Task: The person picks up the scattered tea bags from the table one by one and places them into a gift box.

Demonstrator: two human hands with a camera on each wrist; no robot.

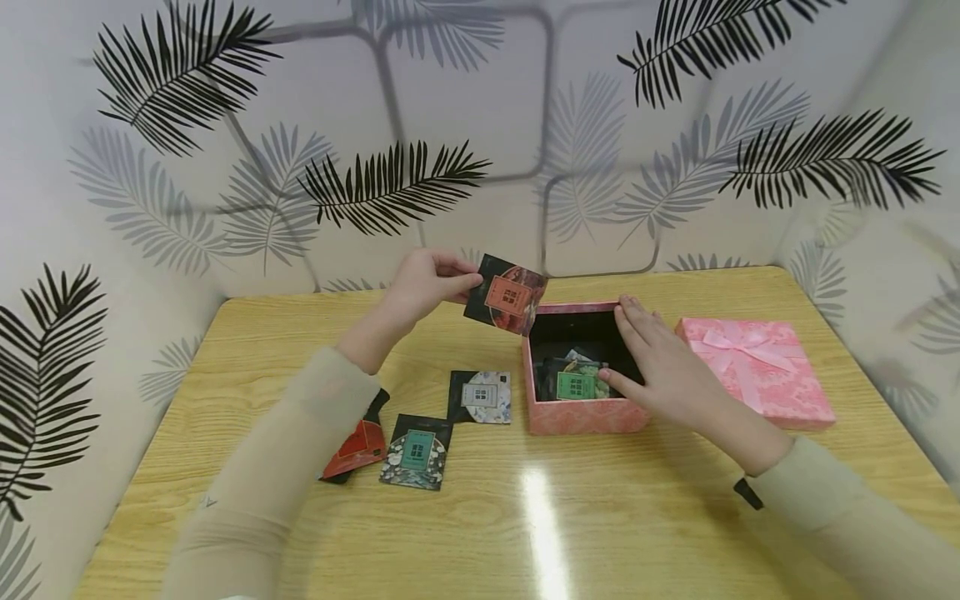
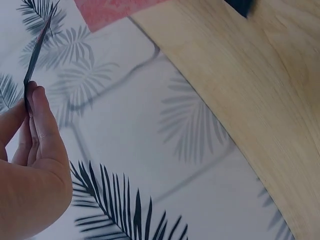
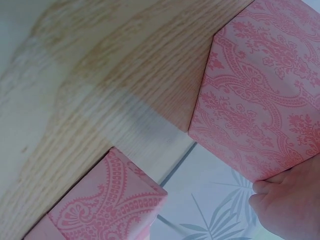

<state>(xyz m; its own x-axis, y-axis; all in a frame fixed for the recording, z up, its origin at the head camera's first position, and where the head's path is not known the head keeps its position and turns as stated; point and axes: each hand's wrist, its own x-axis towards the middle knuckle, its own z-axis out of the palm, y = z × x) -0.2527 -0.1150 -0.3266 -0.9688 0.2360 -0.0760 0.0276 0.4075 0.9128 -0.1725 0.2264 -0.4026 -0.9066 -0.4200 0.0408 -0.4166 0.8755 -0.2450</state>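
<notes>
In the head view my left hand [image 1: 431, 287] pinches a black and red square sachet [image 1: 512, 296] by its edge, up in the air near the box's back left corner. The left wrist view shows this sachet [image 2: 39, 52] edge-on between thumb and fingers. My right hand [image 1: 671, 367] rests on the right rim of an open pink box [image 1: 588, 417], fingers extended and thumb reaching over the inside. Inside the box lie a green-labelled sachet [image 1: 576, 383] and others partly hidden. The right wrist view shows the box's patterned side [image 3: 260, 95] and part of that hand [image 3: 290, 205].
Left of the box lie a white and black sachet [image 1: 480, 396], a green-labelled floral sachet [image 1: 417, 452] and red sachets [image 1: 360, 446], partly behind the left sleeve. A pink lid with a bow [image 1: 757, 367] lies to the right. A leaf-patterned curtain [image 1: 480, 108] hangs behind the wooden table [image 1: 480, 533].
</notes>
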